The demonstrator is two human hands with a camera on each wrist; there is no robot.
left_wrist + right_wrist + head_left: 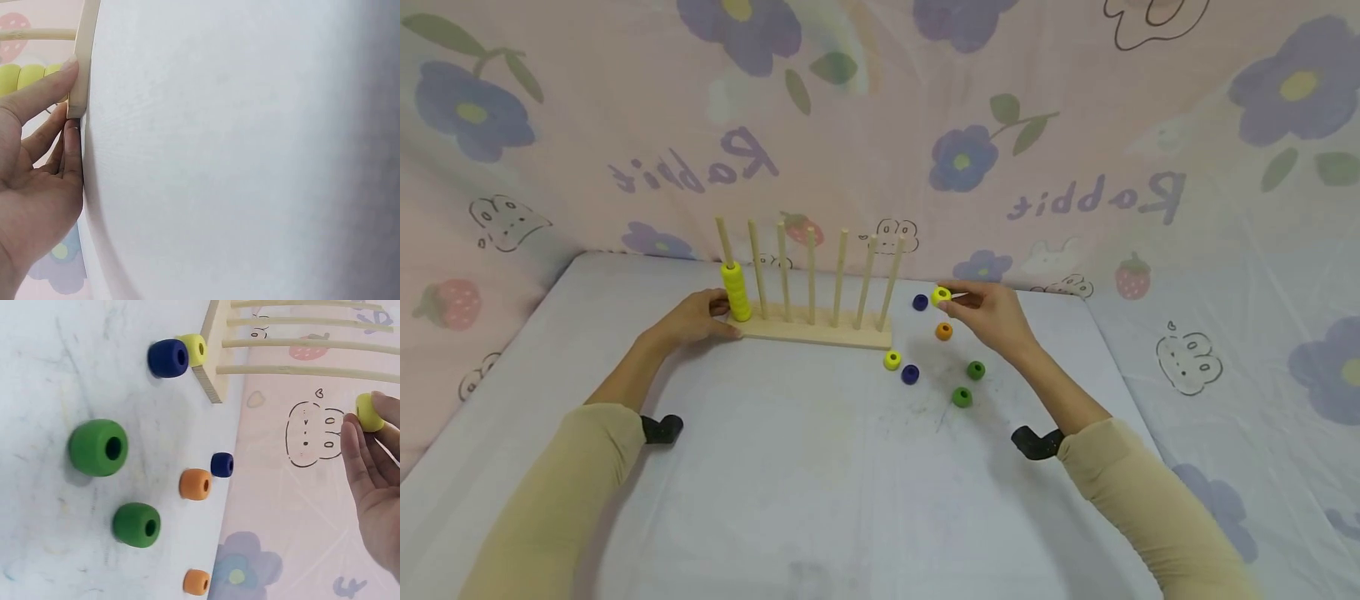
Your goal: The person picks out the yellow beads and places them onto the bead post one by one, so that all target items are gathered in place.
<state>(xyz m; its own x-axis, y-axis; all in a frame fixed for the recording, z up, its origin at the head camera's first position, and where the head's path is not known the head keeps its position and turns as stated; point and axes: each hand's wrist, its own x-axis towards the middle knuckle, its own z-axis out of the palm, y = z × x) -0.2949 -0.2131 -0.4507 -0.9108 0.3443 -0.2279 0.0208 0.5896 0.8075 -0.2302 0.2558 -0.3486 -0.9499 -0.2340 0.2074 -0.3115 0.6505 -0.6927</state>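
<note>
A wooden peg stand (816, 336) with several upright pegs sits on the table. Its leftmost peg carries a stack of yellow beads (736, 292); the other pegs are bare. My left hand (694, 319) grips the left end of the base, thumb on the wood (80, 81) and fingers bent at its end. To the right of the stand, my right hand (996, 317) pinches a yellow bead (369, 414) between thumb and fingertips, raised above the table. Another yellow bead (892, 360) lies at the base's right corner.
Loose beads lie right of the stand: dark blue beads (910, 374) (222, 464), green beads (99, 448) (975, 370) and orange beads (195, 484) (197, 582). In the head view only one orange bead shows. A patterned cloth (865, 125) hangs behind the white table (790, 467).
</note>
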